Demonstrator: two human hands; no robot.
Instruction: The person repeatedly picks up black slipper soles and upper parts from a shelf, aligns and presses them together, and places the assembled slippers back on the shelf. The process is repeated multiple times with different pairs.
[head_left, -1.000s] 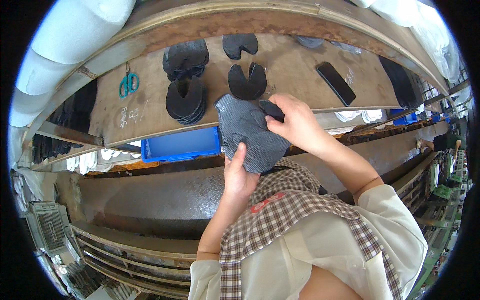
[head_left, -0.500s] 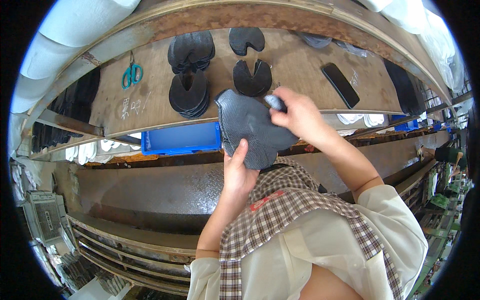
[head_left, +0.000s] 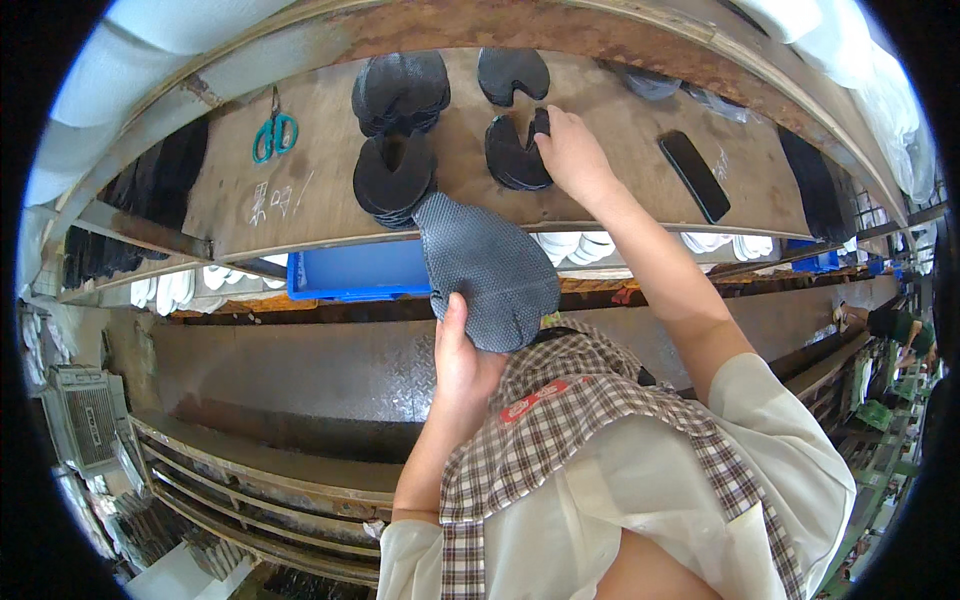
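My left hand point(head_left: 465, 355) is closed around the lower edge of a dark grey textured shoe-upper-like fabric piece point(head_left: 490, 270), its thumb lying on top. Whether more layers lie beneath cannot be seen. On the workbench, my right hand point(head_left: 580, 160) pinches the right tip of a black U-shaped piece point(head_left: 515, 168) at the small right-hand stack. To its left stands a taller stack of black U-shaped pieces point(head_left: 393, 188). Farther back lie a stack of black notched pieces point(head_left: 400, 88) and a smaller stack of black notched pieces point(head_left: 513, 72).
Teal-handled scissors point(head_left: 274, 136) lie at the left of the brown workbench point(head_left: 320, 190), a black phone point(head_left: 694, 176) at the right. Below the bench edge sits a blue bin point(head_left: 360, 270). White pieces point(head_left: 575, 247) are stored underneath. A rusty beam point(head_left: 560, 28) spans the far side.
My right hand has moved away from the fabric piece, forward to the small right-hand stack. My left hand still holds the fabric piece, now a little lower and turned.
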